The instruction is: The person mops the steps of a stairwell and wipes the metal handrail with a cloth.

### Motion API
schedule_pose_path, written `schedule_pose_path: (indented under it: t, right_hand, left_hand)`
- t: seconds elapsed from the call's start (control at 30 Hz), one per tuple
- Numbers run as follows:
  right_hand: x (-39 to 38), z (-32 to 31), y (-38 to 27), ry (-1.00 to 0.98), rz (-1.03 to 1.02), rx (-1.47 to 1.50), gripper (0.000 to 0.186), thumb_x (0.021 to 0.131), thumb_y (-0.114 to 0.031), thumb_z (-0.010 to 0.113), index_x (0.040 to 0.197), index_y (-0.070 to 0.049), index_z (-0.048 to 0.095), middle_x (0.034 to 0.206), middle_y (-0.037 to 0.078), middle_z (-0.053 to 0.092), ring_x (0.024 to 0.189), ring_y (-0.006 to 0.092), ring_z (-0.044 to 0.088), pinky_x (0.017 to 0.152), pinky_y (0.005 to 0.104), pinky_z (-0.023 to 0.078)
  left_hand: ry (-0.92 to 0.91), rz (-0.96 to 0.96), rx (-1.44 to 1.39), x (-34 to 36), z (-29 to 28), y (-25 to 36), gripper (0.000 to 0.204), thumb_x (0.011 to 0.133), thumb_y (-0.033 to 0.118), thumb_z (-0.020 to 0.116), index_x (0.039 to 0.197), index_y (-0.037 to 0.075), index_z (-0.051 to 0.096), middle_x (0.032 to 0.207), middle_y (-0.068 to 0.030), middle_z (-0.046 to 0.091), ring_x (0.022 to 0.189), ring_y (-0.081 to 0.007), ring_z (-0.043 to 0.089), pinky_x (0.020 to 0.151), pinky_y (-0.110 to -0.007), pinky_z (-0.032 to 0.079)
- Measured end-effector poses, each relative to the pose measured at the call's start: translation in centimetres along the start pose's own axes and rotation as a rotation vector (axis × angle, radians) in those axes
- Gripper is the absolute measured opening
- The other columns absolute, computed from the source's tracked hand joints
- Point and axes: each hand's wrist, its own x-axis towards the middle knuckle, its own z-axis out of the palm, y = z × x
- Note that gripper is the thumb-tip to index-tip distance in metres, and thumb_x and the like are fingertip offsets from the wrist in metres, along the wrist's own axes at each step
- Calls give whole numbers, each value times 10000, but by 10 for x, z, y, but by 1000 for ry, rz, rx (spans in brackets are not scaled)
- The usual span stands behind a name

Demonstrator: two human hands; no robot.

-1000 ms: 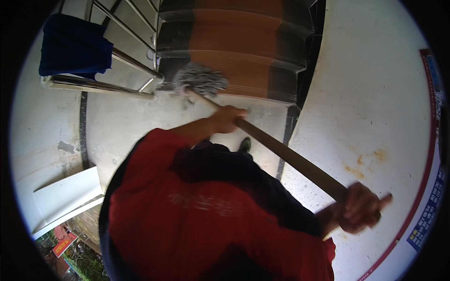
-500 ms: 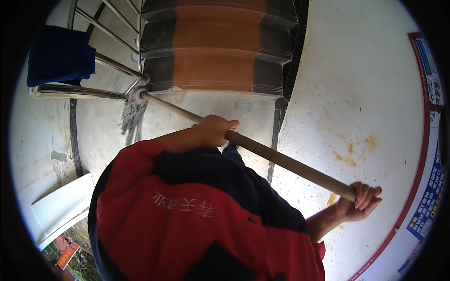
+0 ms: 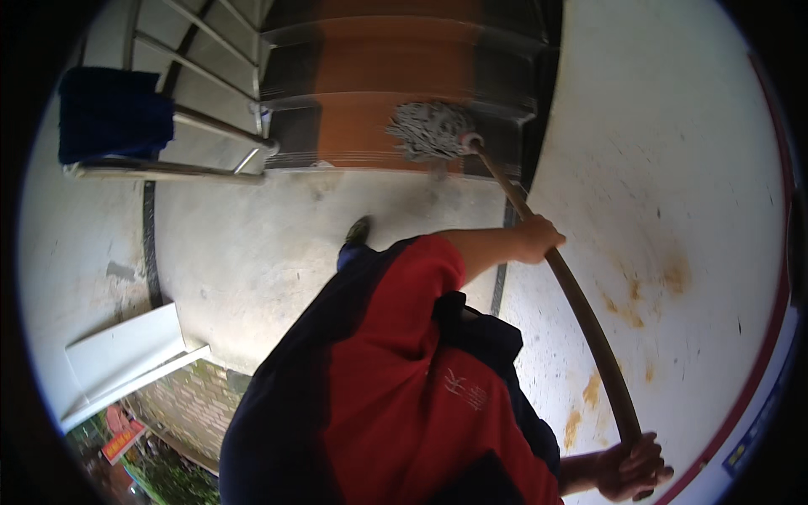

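A mop with a wooden handle (image 3: 585, 316) slants from the stairs down to the lower right. Its grey string mop head (image 3: 427, 131) rests on the lowest step, over the brown strip and its dark right border. My left hand (image 3: 539, 238) is closed around the handle partway up, below the mop head. Farther down, my right hand (image 3: 635, 467) wraps the handle close to its end, beside the white wall. One dark shoe (image 3: 359, 229) of mine shows on the pale floor.
Stairs (image 3: 396, 50) rise ahead, with a metal railing (image 3: 219, 126) on their left. A dark blue cloth (image 3: 115, 115) hangs over the rail. The stained white wall (image 3: 656, 210) borders the right side. A white board (image 3: 126, 353) leans at the lower left.
The mop head has swung right, from beside the railing's foot onto the lowest step's right half. My left hand has moved right; my right hand has come lower. My body has turned.
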Motion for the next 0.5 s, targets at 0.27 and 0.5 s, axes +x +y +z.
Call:
schedule_pose_path:
  t: [0.27,0.5]
  right_hand:
    - [48,68,43,-235,-16,333,149,888,-158,510,781,-109,420,475,-51,328,465,54,338,620,243,328]
    - [46,190,161,-370,126,352,163,852,-145,575,789,-105,430,522,-9,398,458,123,388,554,311,339]
  left_hand:
    - [256,-108,13,-94,-84,-37,159,639,49,634,749,116,540,723,-80,564,781,-307,558,726,-432,387]
    - [641,-411,131,-238,-188,-139,68,655,110,593,699,64,570,731,-158,590,766,-369,581,704,-462,442]
